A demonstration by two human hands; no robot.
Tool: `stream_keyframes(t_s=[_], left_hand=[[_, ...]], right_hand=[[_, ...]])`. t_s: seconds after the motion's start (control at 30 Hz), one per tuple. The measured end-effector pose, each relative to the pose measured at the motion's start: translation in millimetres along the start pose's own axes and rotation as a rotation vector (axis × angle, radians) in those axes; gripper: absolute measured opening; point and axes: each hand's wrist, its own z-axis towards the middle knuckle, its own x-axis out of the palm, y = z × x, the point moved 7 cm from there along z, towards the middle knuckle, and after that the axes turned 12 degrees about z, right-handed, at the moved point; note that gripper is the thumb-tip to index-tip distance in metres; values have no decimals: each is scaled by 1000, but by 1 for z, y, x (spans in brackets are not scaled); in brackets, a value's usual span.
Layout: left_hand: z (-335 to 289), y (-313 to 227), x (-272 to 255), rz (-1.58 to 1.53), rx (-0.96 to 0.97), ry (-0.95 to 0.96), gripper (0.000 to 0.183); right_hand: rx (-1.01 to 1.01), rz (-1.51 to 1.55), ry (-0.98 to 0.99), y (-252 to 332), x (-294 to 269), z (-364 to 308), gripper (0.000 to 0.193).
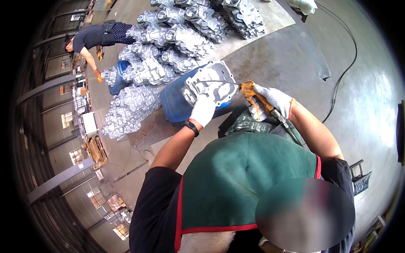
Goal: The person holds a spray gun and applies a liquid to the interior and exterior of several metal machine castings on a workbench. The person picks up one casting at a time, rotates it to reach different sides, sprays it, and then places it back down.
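Observation:
A silver cast-metal housing (223,76) with a flanged, bolt-holed rim rests tilted on a blue plastic drum (172,101), its hollow side facing me. My left hand (203,110), in a white glove, grips the housing's near left edge; its fingertips are partly hidden against the metal. In my white-gloved right hand (272,98) is an orange air blow gun (256,96), fingers wrapped round its body. The gun's long thin nozzle reaches left across the housing's open cavity. From its rear a metal fitting and hose (289,128) run back beside my apron.
Many similar castings (181,38) stand in rows beyond the drum. At the far left a co-worker (101,36) bends over another casting on a second blue drum (120,76). A dark flat sheet (282,59) lies ahead; a black cable (354,50) crosses the floor at right.

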Motion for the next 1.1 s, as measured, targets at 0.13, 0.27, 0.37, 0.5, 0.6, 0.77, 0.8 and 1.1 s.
stream_keyframes(t_s=[0.13, 0.27, 0.37, 0.5, 0.6, 0.77, 0.8, 1.1], left_hand=[[1, -3, 4, 33, 45, 69, 20], [4, -1, -17, 27, -21, -37, 20], [1, 7, -26, 67, -11, -10, 20], [2, 21, -49, 23, -21, -152, 23], [5, 31, -45, 22, -61, 41, 23], [24, 36, -55, 34, 33, -31, 17], [28, 35, -67, 20, 46, -110, 16], [38, 41, -54, 81, 94, -145, 39]], right_hand=[[-30, 12, -32, -1, 3, 7, 41], [-92, -185, -75, 4, 1, 8, 45], [-152, -659, -167, 23, 7, -13, 53], [-188, -1129, -203, 31, 5, -30, 54], [-257, -1214, -157, 26, 3, -23, 54], [-243, -1218, -183, 29, 5, -19, 56], [-261, -1208, -166, 31, 5, -19, 56], [-621, -1394, -480, 58, 28, -34, 52]])
